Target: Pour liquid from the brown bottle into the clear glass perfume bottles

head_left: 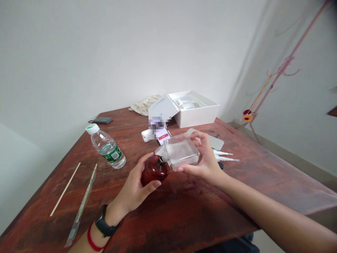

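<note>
My left hand (pixel 137 186) is wrapped round a brown bottle (pixel 155 171) whose neck points up and to the right. In my right hand (pixel 207 160) is a clear square bottle (pixel 182 150), tipped on its side with its neck toward the left. The two mouths meet or nearly meet; I cannot tell if they touch. Small droplets cling inside the clear bottle. White pump heads (pixel 225 156) with thin tubes lie beyond my right wrist. Left of the hands stands a capped water bottle (pixel 107 149) with a green label, partly filled.
At the back are an open white box (pixel 198 114), its leaning lid (pixel 163 109) and a cloth (pixel 143 105). A phone (pixel 162 135), a white case (pixel 145 136) and a grey flat device (pixel 103 120) lie nearer. A bare stick (pixel 65 188) and wrapped chopsticks (pixel 83 203) lie left on the wooden table (pixel 184 218).
</note>
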`<state>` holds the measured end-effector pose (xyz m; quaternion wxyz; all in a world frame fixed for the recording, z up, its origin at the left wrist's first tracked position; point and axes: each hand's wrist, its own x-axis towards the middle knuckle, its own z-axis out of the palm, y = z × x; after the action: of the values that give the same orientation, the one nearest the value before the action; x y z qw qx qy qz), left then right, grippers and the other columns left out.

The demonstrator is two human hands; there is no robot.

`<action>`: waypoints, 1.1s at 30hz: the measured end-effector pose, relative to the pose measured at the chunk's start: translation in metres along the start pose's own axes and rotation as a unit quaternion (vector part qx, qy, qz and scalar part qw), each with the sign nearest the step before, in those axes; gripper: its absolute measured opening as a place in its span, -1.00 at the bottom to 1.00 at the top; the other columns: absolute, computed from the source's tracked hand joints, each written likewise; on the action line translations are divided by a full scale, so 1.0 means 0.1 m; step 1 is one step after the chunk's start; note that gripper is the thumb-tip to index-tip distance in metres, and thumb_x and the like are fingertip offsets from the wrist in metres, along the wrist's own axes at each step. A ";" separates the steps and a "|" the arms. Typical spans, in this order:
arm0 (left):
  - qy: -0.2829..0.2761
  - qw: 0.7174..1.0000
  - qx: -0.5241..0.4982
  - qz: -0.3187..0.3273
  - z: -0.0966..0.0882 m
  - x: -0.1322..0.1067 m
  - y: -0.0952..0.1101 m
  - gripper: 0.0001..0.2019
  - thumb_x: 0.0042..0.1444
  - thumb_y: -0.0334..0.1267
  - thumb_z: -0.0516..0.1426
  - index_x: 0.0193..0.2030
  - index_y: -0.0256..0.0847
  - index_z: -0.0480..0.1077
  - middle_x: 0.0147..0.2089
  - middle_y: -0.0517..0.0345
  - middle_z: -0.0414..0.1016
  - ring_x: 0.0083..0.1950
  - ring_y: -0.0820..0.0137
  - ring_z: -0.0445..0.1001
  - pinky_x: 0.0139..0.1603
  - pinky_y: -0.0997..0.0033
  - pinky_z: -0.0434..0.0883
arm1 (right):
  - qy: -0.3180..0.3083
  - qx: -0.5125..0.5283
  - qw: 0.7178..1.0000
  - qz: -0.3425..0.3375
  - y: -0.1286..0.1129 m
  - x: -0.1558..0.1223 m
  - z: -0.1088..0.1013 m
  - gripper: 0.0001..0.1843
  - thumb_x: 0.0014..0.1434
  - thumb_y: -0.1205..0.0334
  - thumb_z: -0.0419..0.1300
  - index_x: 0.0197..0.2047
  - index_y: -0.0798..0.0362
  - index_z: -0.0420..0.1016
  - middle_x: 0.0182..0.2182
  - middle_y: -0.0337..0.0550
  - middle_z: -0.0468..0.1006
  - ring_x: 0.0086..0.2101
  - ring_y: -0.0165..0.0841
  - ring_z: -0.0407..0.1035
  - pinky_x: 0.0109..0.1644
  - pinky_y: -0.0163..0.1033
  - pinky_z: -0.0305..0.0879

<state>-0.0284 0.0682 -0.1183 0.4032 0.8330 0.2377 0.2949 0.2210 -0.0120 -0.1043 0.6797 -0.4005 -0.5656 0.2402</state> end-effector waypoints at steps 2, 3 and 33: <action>-0.001 1.000 0.003 0.000 0.00 0.00 0.01 -0.17 0.30 0.34 0.23 0.49 -0.14 0.18 0.44 -0.21 0.42 0.42 -0.11 0.43 0.49 -0.06 0.30 | 0.001 0.000 1.000 0.003 -0.01 0.00 0.00 -0.11 -0.12 -0.08 0.68 0.06 -0.23 0.18 0.11 -0.04 0.62 0.09 -0.01 0.59 0.09 0.12 0.59; -0.001 1.000 0.004 -0.001 0.00 0.00 0.01 -0.17 0.30 0.35 0.23 0.49 -0.14 0.18 0.44 -0.21 0.42 0.42 -0.11 0.43 0.49 -0.06 0.30 | 0.001 0.000 1.000 0.006 -0.01 0.00 0.00 -0.11 -0.12 -0.08 0.68 0.06 -0.23 0.18 0.11 -0.04 0.62 0.09 -0.01 0.59 0.09 0.12 0.60; 0.000 1.000 0.001 -0.004 0.00 0.01 0.00 -0.17 0.30 0.34 0.24 0.49 -0.14 0.18 0.45 -0.21 0.41 0.44 -0.11 0.41 0.48 -0.04 0.31 | 0.007 -0.009 1.000 0.011 0.00 0.00 0.00 -0.08 -0.16 -0.14 0.69 0.05 -0.22 0.19 0.10 -0.03 0.63 0.09 0.00 0.59 0.06 0.14 0.61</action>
<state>-0.0276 0.0687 -0.1179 0.4035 0.8325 0.2417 0.2928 0.2207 -0.0119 -0.1038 0.6773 -0.4148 -0.5584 0.2398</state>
